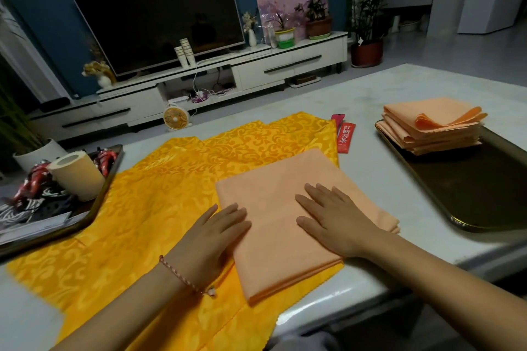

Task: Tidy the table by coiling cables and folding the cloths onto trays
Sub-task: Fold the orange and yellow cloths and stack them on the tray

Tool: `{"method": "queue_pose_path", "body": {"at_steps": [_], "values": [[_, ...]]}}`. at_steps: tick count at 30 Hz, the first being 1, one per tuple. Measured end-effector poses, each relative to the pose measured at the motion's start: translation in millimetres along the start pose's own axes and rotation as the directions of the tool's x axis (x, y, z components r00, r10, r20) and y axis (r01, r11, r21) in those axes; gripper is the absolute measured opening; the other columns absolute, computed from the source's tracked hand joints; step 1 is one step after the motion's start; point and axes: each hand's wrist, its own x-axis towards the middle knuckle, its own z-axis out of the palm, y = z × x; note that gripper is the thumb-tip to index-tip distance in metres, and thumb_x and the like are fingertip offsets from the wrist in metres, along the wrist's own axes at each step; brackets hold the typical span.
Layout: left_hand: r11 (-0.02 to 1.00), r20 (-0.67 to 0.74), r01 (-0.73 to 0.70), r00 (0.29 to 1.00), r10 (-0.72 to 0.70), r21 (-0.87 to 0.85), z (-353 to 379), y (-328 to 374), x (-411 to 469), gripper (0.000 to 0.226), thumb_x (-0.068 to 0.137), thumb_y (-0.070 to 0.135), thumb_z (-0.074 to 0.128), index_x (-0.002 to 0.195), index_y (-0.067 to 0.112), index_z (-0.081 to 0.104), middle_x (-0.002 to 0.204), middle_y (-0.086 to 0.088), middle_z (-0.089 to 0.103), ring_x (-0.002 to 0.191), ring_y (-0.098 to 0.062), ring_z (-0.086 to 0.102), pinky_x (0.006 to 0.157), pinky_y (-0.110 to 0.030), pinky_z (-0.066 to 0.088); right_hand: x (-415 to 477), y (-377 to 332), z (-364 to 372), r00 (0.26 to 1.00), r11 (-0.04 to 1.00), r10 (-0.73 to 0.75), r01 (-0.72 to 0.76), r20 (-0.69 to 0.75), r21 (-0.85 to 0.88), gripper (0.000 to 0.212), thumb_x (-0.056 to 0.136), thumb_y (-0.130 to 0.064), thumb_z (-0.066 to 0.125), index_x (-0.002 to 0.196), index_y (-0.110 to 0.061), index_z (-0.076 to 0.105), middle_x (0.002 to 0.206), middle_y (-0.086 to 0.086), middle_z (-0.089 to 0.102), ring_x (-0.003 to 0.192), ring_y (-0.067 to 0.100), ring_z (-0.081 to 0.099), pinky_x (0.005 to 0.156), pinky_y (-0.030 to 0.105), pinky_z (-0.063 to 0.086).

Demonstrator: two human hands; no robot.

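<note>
A folded peach cloth (288, 259) lies in front of me, on top of a spread yellow patterned cloth (137, 208). My left hand (211, 236) rests flat on the peach cloth's left edge, fingers straight. Further right, my right hand (333, 216) presses flat on the same cloth with fingers spread. A dark tray (467, 188) at the right carries a stack of folded peach cloths (433, 125) at its far end. No cable is visible on the table.
At the left, a second tray (94, 208) holds a paper roll (77, 174), red and dark patterned fabric (34, 188) and papers. Two red packets (345, 134) lie behind the yellow cloth. The table's near edge runs just below my right forearm.
</note>
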Motion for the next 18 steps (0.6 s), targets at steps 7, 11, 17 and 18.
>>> {"method": "queue_pose_path", "body": {"at_steps": [7,11,17,18], "values": [[0.982,-0.069,-0.164,0.983,0.172,0.098,-12.9,9.3,2.2,0.032,0.082,0.016,0.048,0.101,0.013,0.073,0.108,-0.005,0.070,0.098,-0.020,0.068,0.077,-0.039,0.056,0.2,-2.7,-4.2,1.000,1.000,0.020,-0.020,0.009,0.017,0.057,0.098,-0.050,0.024,0.149,-0.029,0.013,0.159,-0.001,0.001,0.146,0.016,-0.001,0.115,0.034,-0.003],[0.979,-0.020,-0.073,0.997,0.071,-0.188,0.2,20.1,2.2,0.036,0.080,0.004,0.067,0.116,0.001,0.064,0.125,-0.013,0.060,0.113,-0.029,0.060,0.089,-0.042,0.052,0.3,-9.4,-26.8,0.998,0.997,0.020,-0.025,0.058,0.078,0.062,0.096,-0.049,0.036,0.149,-0.022,0.016,0.157,0.004,0.016,0.144,0.020,0.015,0.115,0.032,0.011],[0.418,0.207,0.427,0.854,-0.477,-0.802,-8.3,23.1,-3.6,0.036,0.095,-0.009,0.038,0.128,-0.001,0.048,0.118,0.010,0.062,0.085,0.029,0.052,0.093,-0.005,0.036,-21.0,0.5,-96.5,0.950,0.876,-0.144,-0.007,0.275,0.481,0.073,0.064,-0.072,0.064,0.127,-0.045,0.039,0.127,-0.019,0.053,0.106,-0.008,0.050,0.085,0.012,0.037],[0.234,0.283,0.478,0.777,-0.561,-0.847,-11.2,21.3,-3.5,0.031,0.095,-0.007,0.038,0.118,0.004,0.056,0.115,-0.005,0.064,0.071,0.025,0.054,0.087,-0.008,0.041,-24.8,2.6,-102.8,0.923,0.899,-0.171,0.003,0.344,0.438,0.073,0.059,-0.068,0.071,0.122,-0.046,0.041,0.121,-0.023,0.053,0.100,-0.011,0.050,0.079,0.009,0.039]]}}
